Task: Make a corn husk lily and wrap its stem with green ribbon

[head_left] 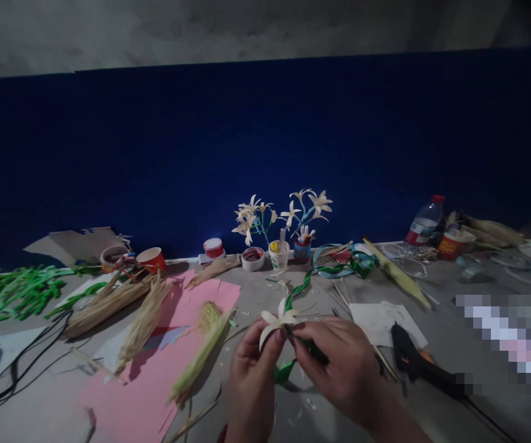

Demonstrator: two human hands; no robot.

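Both hands meet low in the middle of the head view around a cream-white artificial flower point(280, 317) with pointed petals. My left hand point(253, 363) pinches the flower from the left, thumb at its base. My right hand point(339, 363) closes its fingers just behind the bloom, where the stem is hidden. A shiny green ribbon point(301, 289) runs from beyond the right hand toward a coil at the back, and a piece of green also shows below the fingers. Whether the ribbon is joined to the flower cannot be made out.
Finished white flowers point(249, 215) stand in small cups along the back. Pink paper point(129, 394) and corn husks point(200, 357) lie to the left, green stems point(20, 292) farther left. A black glue gun point(413, 357) and a plastic bottle point(426, 220) are on the right.
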